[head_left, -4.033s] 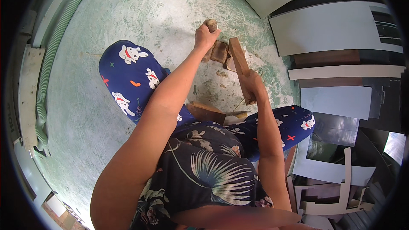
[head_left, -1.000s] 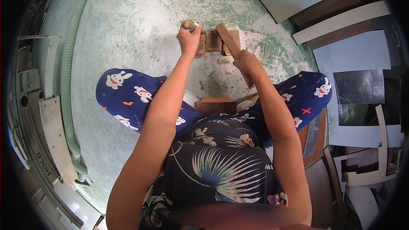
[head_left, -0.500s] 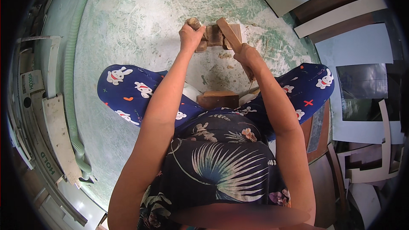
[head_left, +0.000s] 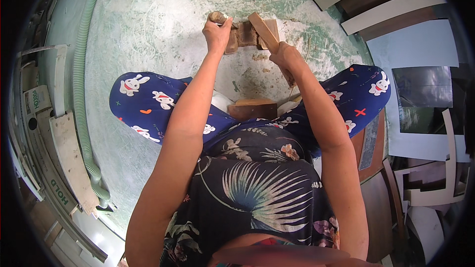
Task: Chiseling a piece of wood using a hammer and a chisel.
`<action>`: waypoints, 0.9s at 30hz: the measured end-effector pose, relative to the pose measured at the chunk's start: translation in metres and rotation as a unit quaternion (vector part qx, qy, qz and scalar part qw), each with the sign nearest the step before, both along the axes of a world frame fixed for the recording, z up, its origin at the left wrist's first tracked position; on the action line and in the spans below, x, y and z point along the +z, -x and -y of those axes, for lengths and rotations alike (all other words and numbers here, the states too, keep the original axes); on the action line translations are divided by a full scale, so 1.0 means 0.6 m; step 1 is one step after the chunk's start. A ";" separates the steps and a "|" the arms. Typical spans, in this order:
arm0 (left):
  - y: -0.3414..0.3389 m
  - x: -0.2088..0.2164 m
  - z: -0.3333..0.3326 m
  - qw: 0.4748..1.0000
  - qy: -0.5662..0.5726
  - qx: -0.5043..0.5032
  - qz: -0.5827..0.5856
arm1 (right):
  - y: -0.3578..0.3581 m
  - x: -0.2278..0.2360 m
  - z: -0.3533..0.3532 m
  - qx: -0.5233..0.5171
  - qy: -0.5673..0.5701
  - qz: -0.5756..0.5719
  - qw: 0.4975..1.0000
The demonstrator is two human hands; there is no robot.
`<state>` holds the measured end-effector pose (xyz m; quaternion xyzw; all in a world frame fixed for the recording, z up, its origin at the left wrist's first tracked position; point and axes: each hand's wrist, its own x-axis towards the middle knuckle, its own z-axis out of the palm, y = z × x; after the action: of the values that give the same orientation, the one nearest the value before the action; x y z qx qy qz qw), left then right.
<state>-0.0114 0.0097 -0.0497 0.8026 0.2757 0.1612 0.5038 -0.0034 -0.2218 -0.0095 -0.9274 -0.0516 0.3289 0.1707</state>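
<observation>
My left hand (head_left: 216, 35) is closed around a round wooden handle (head_left: 216, 17), whose blunt end sticks out above the fingers. What lies at the handle's other end is mostly hidden by the hand. My right hand (head_left: 287, 58) grips a flat wooden bar (head_left: 264, 32), held slantwise with its far end toward the upper left. Between and just beyond the hands, a dark brown wooden block (head_left: 246, 34) rests on the floor. Beside it are a smaller wood piece (head_left: 231, 44) near my left hand and a lighter block (head_left: 272, 27), partly covered by the bar.
A wooden block (head_left: 252, 109) stands between my crossed legs. Wood crumbs (head_left: 261, 57) lie on the worn green floor (head_left: 148, 34). Along the left runs a green ribbed hose (head_left: 80, 79), with stacked boards (head_left: 69, 153) past it. Panels and offcuts (head_left: 420, 49) lean at the right.
The whole view has shifted slightly. The round handle in my left hand leans a little more to the left. My right hand keeps its hold on the wooden bar, over the same blocks.
</observation>
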 end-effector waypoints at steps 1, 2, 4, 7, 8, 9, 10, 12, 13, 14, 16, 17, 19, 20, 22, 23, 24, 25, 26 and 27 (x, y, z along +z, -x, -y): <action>-0.002 -0.002 -0.001 1.000 -0.010 0.003 0.005 | 0.000 -0.001 0.001 0.000 0.000 -0.002 1.000; -0.003 -0.003 -0.003 1.000 -0.020 0.006 0.009 | -0.001 -0.002 0.002 0.002 -0.002 -0.001 1.000; -0.001 -0.007 -0.007 0.999 -0.050 0.005 -0.017 | -0.001 -0.001 0.002 0.004 -0.004 -0.003 1.000; -0.002 -0.011 -0.016 0.998 -0.044 0.016 -0.051 | -0.003 0.002 -0.001 0.009 0.007 -0.016 1.000; -0.003 -0.012 -0.018 0.998 -0.009 0.027 -0.059 | -0.003 0.000 -0.001 0.007 0.006 -0.013 1.000; -0.003 -0.013 -0.019 0.998 -0.009 0.028 -0.059 | -0.004 -0.002 -0.001 0.004 0.006 -0.010 1.000; -0.005 -0.012 -0.016 0.999 0.002 0.032 -0.040 | -0.004 -0.001 -0.001 0.003 0.007 -0.012 1.000; -0.008 -0.007 -0.012 0.999 0.014 0.035 -0.022 | -0.007 0.001 0.000 0.001 0.008 -0.025 1.000; -0.012 -0.006 -0.014 1.000 0.009 0.030 0.000 | -0.006 0.000 0.000 0.000 0.008 -0.026 1.000; -0.014 -0.006 -0.014 0.999 0.004 0.025 0.023 | -0.006 -0.001 0.000 0.001 0.012 -0.019 1.000; -0.012 -0.011 -0.008 0.999 0.008 0.032 0.027 | -0.004 -0.002 -0.001 0.001 0.014 -0.012 1.000; -0.011 -0.014 -0.008 0.999 0.012 0.041 0.032 | -0.004 -0.002 -0.002 0.002 0.017 -0.010 1.000; -0.007 -0.021 -0.010 0.999 0.000 0.039 0.030 | -0.003 -0.002 -0.005 0.003 0.021 -0.009 1.000; -0.004 -0.023 -0.011 0.999 -0.011 0.038 0.027 | -0.004 -0.001 -0.006 0.011 0.019 -0.009 1.000; -0.005 -0.022 -0.007 0.999 -0.001 0.034 0.033 | -0.005 -0.004 -0.005 0.018 0.017 -0.011 1.000; -0.006 -0.018 -0.004 0.999 0.009 0.030 0.041 | -0.006 -0.007 -0.002 0.013 0.017 -0.010 1.000; -0.006 -0.014 0.000 0.999 0.009 0.030 0.040 | -0.007 -0.011 0.001 0.009 0.016 -0.008 1.000; -0.003 -0.011 0.003 1.000 -0.007 0.012 0.023 | -0.007 -0.011 0.002 0.009 0.015 -0.009 1.000; -0.001 -0.007 0.006 1.000 -0.023 -0.005 0.007 | -0.007 -0.011 0.002 0.011 0.015 -0.009 1.000; 0.002 -0.004 0.010 1.000 -0.023 -0.004 0.007 | -0.006 -0.011 0.003 0.013 0.015 -0.009 1.000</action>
<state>-0.0123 0.0039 -0.0521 0.8142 0.2651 0.1707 0.4875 0.0005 -0.2237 -0.0161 -0.9261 -0.0574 0.3400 0.1532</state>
